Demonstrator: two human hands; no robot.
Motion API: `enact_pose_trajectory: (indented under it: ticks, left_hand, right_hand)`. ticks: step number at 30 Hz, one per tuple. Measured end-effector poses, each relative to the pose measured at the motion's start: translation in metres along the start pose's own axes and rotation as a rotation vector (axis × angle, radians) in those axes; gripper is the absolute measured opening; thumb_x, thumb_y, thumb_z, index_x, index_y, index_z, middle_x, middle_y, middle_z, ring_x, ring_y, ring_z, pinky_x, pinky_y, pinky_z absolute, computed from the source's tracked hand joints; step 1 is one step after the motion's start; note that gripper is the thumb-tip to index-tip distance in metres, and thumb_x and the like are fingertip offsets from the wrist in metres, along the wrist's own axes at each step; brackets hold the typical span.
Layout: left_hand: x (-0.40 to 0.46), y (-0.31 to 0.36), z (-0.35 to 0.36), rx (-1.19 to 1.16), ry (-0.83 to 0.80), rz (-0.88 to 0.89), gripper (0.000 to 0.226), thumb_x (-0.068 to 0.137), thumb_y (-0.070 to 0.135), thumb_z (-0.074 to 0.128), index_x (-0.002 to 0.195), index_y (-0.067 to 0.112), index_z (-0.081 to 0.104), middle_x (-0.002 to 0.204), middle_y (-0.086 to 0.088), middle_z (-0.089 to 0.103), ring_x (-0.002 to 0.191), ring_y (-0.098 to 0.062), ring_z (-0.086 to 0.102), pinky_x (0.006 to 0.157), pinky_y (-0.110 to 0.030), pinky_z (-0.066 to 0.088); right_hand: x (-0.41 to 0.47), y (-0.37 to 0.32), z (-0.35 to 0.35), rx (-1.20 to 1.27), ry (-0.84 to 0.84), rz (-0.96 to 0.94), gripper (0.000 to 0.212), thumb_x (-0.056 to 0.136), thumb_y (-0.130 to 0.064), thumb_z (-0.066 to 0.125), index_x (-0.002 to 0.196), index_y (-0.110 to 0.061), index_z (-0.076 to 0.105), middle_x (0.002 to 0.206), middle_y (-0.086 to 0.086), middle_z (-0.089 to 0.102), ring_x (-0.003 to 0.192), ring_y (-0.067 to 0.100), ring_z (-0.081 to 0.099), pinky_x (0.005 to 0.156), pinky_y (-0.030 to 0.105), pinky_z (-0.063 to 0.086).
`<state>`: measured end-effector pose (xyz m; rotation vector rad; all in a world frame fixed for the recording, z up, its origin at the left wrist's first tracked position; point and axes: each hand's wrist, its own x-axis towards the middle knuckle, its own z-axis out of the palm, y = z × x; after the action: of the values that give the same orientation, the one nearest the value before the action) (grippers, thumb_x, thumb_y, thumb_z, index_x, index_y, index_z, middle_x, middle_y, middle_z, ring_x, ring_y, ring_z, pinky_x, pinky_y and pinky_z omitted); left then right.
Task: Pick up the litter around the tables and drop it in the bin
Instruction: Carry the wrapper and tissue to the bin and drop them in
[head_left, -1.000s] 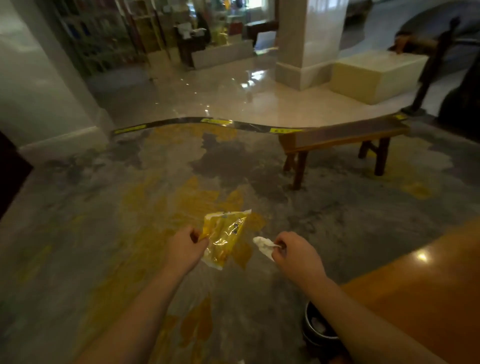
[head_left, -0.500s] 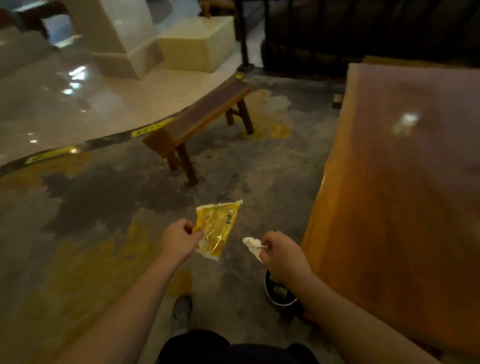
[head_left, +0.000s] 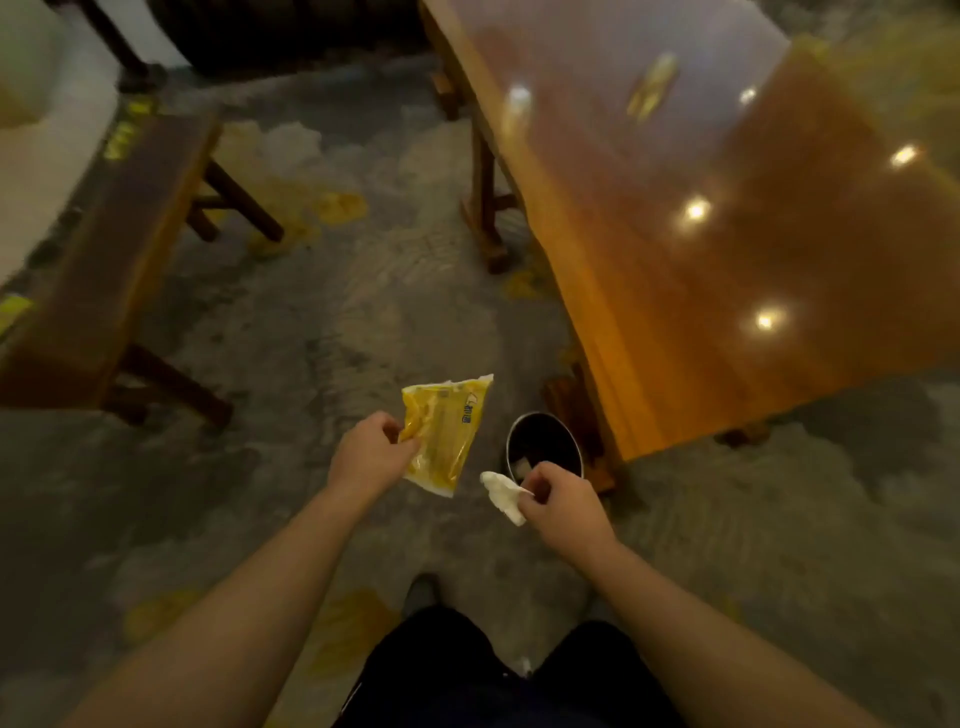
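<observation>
My left hand (head_left: 370, 453) pinches a yellow plastic wrapper (head_left: 444, 431) by its left edge, and the wrapper hangs in the air just left of the bin. My right hand (head_left: 563, 506) holds a crumpled white tissue (head_left: 503, 496) that sticks out to its left. The bin (head_left: 543, 447) is a small dark round pail on the floor beside the table's near leg, with a pale scrap inside. My right hand hovers over the bin's near rim and hides part of it.
A long glossy wooden table (head_left: 727, 218) fills the right side. A dark wooden bench (head_left: 119, 249) stands on the left. Grey and yellow patterned carpet (head_left: 332, 322) lies between them. My legs and a shoe (head_left: 421, 595) show at the bottom.
The view has swung right and down toward the table and bin. Both hands, still holding the wrapper and tissue, have come closer to the bin, which now shows its open top.
</observation>
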<state>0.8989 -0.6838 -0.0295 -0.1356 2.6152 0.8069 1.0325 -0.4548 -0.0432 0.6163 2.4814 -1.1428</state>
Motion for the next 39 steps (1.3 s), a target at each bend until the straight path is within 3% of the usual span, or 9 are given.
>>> enact_pose_trajectory:
  ticks: [3,7,11,15,24,26,29,33,39]
  left_hand:
    - [0.014,-0.009,0.030,0.012,-0.101,-0.003,0.024,0.074,0.041,0.075,0.088,0.030,0.059,0.077,0.015,0.058,0.075,-0.013,0.059,0.064,-0.030,0.044]
    - [0.033,-0.022,0.087,0.041,-0.215,-0.041,0.024,0.075,0.041,0.073,0.089,0.029,0.058,0.077,0.014,0.057,0.073,-0.012,0.058,0.058,-0.029,0.041]
    - [0.069,-0.029,0.162,0.036,-0.289,-0.109,0.022,0.076,0.039,0.071,0.088,0.027,0.057,0.080,0.009,0.060,0.073,-0.013,0.058,0.057,-0.029,0.041]
    - [0.117,-0.035,0.236,-0.004,-0.312,-0.175,0.016,0.075,0.036,0.069,0.084,0.027,0.060,0.085,0.002,0.067,0.082,-0.020,0.064,0.068,-0.031,0.048]
    - [0.210,-0.057,0.356,-0.056,-0.296,-0.153,0.020,0.073,0.032,0.069,0.083,0.016,0.063,0.079,-0.001,0.067,0.077,-0.021,0.066,0.069,-0.037,0.057]
    - [0.221,-0.059,0.369,-0.033,-0.306,-0.161,0.020,0.073,0.033,0.069,0.083,0.017,0.061,0.080,-0.002,0.066,0.076,-0.021,0.064,0.070,-0.037,0.057]
    - [0.227,-0.062,0.385,-0.010,-0.329,-0.150,0.021,0.076,0.032,0.067,0.086,0.015,0.061,0.080,-0.002,0.066,0.075,-0.021,0.064,0.065,-0.034,0.054]
    - [0.233,-0.064,0.405,0.021,-0.356,-0.136,0.027,0.076,0.036,0.069,0.089,0.013,0.063,0.082,-0.005,0.068,0.079,-0.024,0.067,0.070,-0.038,0.057]
    - [0.228,-0.054,0.417,-0.102,-0.426,-0.115,0.055,0.058,0.070,0.075,0.062,0.018,0.057,0.056,0.006,0.059,0.053,-0.011,0.059,0.045,-0.027,0.040]
  right_hand:
    - [-0.001,0.022,0.018,0.077,0.054,0.148,0.014,0.085,-0.028,0.071,0.079,-0.035,0.061,0.077,-0.012,0.065,0.070,0.003,0.061,0.056,0.020,0.045]
    - [0.022,0.066,0.037,0.165,0.107,0.315,0.006,0.083,-0.026,0.071,0.082,-0.029,0.066,0.079,-0.010,0.067,0.075,0.010,0.063,0.061,0.030,0.048]
    - [0.069,0.119,0.063,0.280,0.160,0.460,0.004,0.085,-0.022,0.071,0.088,-0.020,0.069,0.083,-0.004,0.069,0.075,0.014,0.062,0.063,0.030,0.047]
    - [0.120,0.167,0.095,0.370,0.171,0.582,0.010,0.087,-0.020,0.071,0.097,-0.018,0.071,0.088,-0.001,0.069,0.076,0.013,0.063,0.056,0.026,0.041]
    - [0.226,0.243,0.145,0.459,0.198,0.715,0.012,0.090,-0.019,0.070,0.102,-0.020,0.068,0.099,0.008,0.070,0.088,0.025,0.067,0.063,0.031,0.050]
    - [0.241,0.255,0.147,0.486,0.230,0.740,0.009,0.089,-0.016,0.069,0.096,-0.021,0.066,0.097,0.011,0.071,0.084,0.026,0.068,0.064,0.037,0.057]
    - [0.255,0.271,0.150,0.506,0.258,0.780,0.006,0.088,-0.015,0.069,0.091,-0.020,0.066,0.095,0.014,0.072,0.086,0.032,0.071,0.081,0.052,0.061]
    - [0.265,0.288,0.157,0.539,0.302,0.820,0.006,0.085,-0.017,0.070,0.084,-0.022,0.066,0.085,0.012,0.073,0.079,0.032,0.071,0.083,0.054,0.061]
    - [0.261,0.309,0.168,0.594,0.282,0.793,0.014,0.082,-0.026,0.076,0.093,-0.021,0.068,0.082,0.007,0.074,0.077,0.026,0.073,0.080,0.057,0.062]
